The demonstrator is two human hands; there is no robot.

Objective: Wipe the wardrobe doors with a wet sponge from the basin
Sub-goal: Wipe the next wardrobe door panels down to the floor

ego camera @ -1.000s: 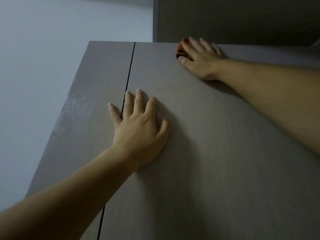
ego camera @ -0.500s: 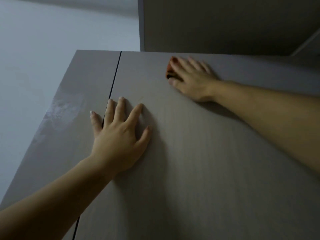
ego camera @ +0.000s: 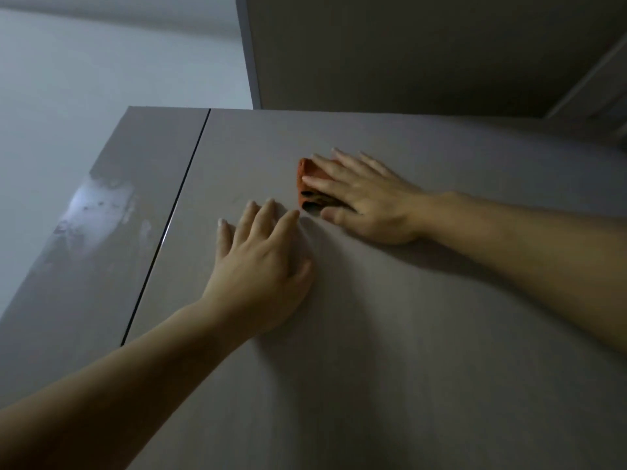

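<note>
My flat right hand [ego camera: 366, 201] pushed the sponge [ego camera: 307, 178] down the door [ego camera: 373, 334]; flat, empty left hand [ego camera: 261, 262] leans there; wiping goes on.

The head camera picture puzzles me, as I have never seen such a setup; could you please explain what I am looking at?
There is no machine here: a person wears a camera on the head, so you see their own two arms. The view looks up a grey wardrobe front: a left door and a right door, split by a dark gap. The left hand lies flat on the right door, holding nothing. The right hand presses an orange sponge against the same door with straight fingers. The shiny smear on the left door looks wet.
</note>
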